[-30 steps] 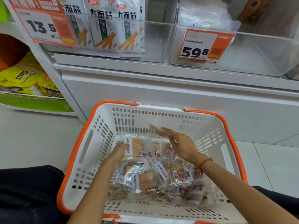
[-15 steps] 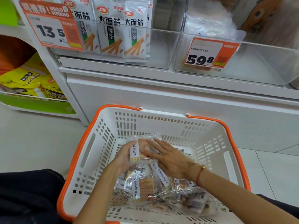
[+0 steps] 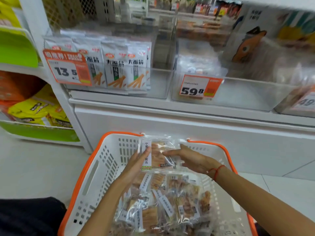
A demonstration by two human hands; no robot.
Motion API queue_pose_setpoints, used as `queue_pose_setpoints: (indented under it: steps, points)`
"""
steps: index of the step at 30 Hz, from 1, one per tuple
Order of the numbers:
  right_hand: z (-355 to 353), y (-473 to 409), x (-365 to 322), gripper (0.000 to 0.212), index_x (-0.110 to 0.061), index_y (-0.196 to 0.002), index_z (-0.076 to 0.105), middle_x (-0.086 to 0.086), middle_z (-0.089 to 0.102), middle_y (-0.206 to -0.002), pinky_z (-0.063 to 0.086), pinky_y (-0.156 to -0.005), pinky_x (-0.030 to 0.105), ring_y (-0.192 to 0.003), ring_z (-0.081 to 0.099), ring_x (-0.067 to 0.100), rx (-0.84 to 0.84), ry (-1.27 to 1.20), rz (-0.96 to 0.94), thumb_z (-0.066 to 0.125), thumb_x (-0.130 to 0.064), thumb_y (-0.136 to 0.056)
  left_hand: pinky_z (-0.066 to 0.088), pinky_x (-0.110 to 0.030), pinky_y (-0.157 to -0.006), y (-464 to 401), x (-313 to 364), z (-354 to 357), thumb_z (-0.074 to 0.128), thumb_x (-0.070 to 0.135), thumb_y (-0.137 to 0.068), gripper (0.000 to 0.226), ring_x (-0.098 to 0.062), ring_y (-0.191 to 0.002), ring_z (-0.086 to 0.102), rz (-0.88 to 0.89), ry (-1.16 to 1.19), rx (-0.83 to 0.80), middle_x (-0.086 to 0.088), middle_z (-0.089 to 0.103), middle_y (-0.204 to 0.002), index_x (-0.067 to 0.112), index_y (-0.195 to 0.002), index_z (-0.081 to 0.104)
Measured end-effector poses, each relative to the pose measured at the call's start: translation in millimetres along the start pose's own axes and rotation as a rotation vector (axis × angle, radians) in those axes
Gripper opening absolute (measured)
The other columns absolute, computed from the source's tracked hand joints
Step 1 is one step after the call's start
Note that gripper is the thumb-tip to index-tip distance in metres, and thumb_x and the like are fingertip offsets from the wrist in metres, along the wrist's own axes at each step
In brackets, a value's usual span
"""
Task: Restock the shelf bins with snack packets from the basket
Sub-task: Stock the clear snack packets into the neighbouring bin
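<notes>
Shelving fills the top of your view: a clear bin (image 3: 221,92) with a 59.8 tag (image 3: 200,86) sits at the shelf's front edge, right of a bin of grey pouches (image 3: 119,70), and it looks nearly empty toward the front. Below it your basket (image 3: 95,167) stands on the floor, its back rim against the shelf base, the pile of packets (image 3: 163,205) spread over its bottom. A second ago both hands were down in that pile sorting; now one packet (image 3: 159,154) is up out of it, level with the basket's back rim, so I'd judge the pick done and the carry to the bin begun. Your left hand (image 3: 136,162) holds the packet's left edge, fingers nearly straight up its label with the thumb hidden behind. Your right hand (image 3: 189,159) lies with fingers straight and together against the packet's right side, steadying rather than clamping. Tighten that side before you lift higher.
</notes>
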State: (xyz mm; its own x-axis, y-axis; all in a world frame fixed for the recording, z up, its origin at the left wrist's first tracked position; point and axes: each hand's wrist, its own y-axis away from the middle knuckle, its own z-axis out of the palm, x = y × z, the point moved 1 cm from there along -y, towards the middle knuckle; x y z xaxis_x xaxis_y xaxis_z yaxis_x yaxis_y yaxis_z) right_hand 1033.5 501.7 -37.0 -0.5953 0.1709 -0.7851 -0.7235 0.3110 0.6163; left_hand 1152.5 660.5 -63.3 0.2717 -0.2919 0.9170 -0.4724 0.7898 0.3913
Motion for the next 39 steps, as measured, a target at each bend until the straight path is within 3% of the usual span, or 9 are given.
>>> queue_pose_setpoints:
  steps: [3, 9, 13, 17, 20, 22, 26, 34, 39]
  points:
    - [-12.7, 24.4, -24.3, 0.031, -0.011, -0.113, 0.063, -0.010, 0.069, -0.100, 0.042, -0.098, 0.033, -0.099, 0.062, 0.012, 0.017, 0.105, -0.220, 0.068, -0.027, -0.087, 0.012, -0.041, -0.116, 12.7, 32.1, 17.4, 0.038, 0.061, -0.088, 0.075, -0.010, -0.145, 0.007, 0.113, -0.087, 0.027, 0.015, 0.005, -0.157, 0.036, -0.150, 0.005]
    - [-30.7, 73.0, -71.5, 0.040, -0.014, -0.121, 0.048, 0.005, 0.067, -0.114, 0.055, -0.087, 0.027, -0.100, 0.067, 0.015, 0.352, 0.193, -0.537, 0.068, -0.018, -0.087, 0.024, -0.028, -0.106, 27.5, 103.7, 43.0, 0.037, 0.046, -0.095, 0.046, 0.002, -0.129, 0.029, 0.346, -0.047, 0.011, 0.035, 0.027, -0.134, 0.045, -0.138, 0.020]
    - [-43.3, 109.3, -94.0, 0.043, -0.022, -0.124, 0.047, -0.008, 0.066, -0.110, 0.051, -0.085, 0.018, -0.101, 0.064, 0.006, 0.507, 0.286, -0.723, 0.068, -0.018, -0.086, 0.038, -0.015, -0.081, 26.0, 140.1, 57.3, 0.049, 0.040, -0.086, 0.026, 0.005, -0.104, 0.052, 0.442, -0.084, -0.081, 0.016, 0.056, -0.118, 0.038, -0.111, 0.049]
    - [-55.7, 145.7, -107.7, 0.029, -0.020, -0.111, 0.054, -0.011, 0.070, -0.097, 0.049, -0.074, 0.013, -0.091, 0.066, 0.002, 0.615, 0.243, -0.851, 0.066, -0.012, -0.087, 0.041, -0.007, -0.074, 25.9, 174.1, 68.6, 0.046, 0.039, -0.078, 0.033, 0.001, -0.102, 0.055, 0.582, -0.216, -0.148, 0.015, 0.059, -0.116, 0.044, -0.110, 0.053]
    - [-69.9, 168.5, -116.5, 0.027, -0.021, -0.109, 0.054, -0.014, 0.068, -0.097, 0.050, -0.075, 0.016, -0.091, 0.066, 0.003, 0.692, 0.273, -0.932, 0.066, -0.019, -0.086, 0.036, -0.009, -0.092, 21.1, 204.6, 77.7, 0.056, 0.044, -0.090, 0.049, 0.011, -0.118, 0.041, 0.675, -0.353, -0.188, 0.039, 0.039, -0.127, 0.067, -0.122, 0.028]
    - [-83.9, 175.1, -121.8, 0.032, -0.022, -0.112, 0.051, -0.014, 0.066, -0.101, 0.051, -0.080, 0.018, -0.095, 0.064, 0.002, 0.757, 0.306, -0.966, 0.066, -0.024, -0.084, 0.034, -0.020, -0.103, 11.8, 223.8, 86.3, 0.062, 0.041, -0.087, 0.067, 0.012, -0.126, 0.033, 0.751, -0.456, -0.166, 0.034, 0.033, -0.135, 0.069, -0.128, 0.018]
    - [-117.6, 173.3, -133.1, 0.045, -0.022, -0.124, 0.046, -0.010, 0.063, -0.112, 0.051, -0.086, 0.020, -0.103, 0.061, 0.002, 0.906, 0.329, -1.014, 0.067, -0.019, -0.084, 0.049, -0.012, -0.080, -17.7, 263.8, 113.9, 0.068, 0.024, -0.086, 0.050, 0.017, -0.099, 0.054, 0.800, -0.539, -0.171, 0.024, 0.053, -0.112, 0.048, -0.117, 0.036]
    - [-188.1, 143.5, -156.3, 0.046, -0.028, -0.119, 0.043, -0.010, 0.060, -0.115, 0.053, -0.083, 0.045, -0.105, 0.060, 0.014, 1.174, 0.376, -0.985, 0.070, -0.024, -0.083, 0.050, -0.029, -0.077, -100.8, 332.7, 161.3, 0.084, 0.036, -0.064, 0.045, -0.011, -0.091, 0.060, 0.880, -0.817, 0.013, 0.006, 0.064, -0.099, 0.028, -0.100, 0.057]
    - [-221.8, 110.0, -174.2, 0.053, -0.017, -0.127, 0.037, 0.001, 0.060, -0.119, 0.051, -0.083, 0.036, -0.110, 0.058, 0.025, 1.228, 0.398, -0.790, 0.069, -0.024, -0.085, 0.050, -0.032, -0.080, -152.9, 349.9, 184.0, 0.079, 0.043, -0.068, 0.075, -0.024, -0.099, 0.057, 0.848, -1.085, 0.129, -0.002, 0.058, -0.115, 0.027, -0.131, 0.042]
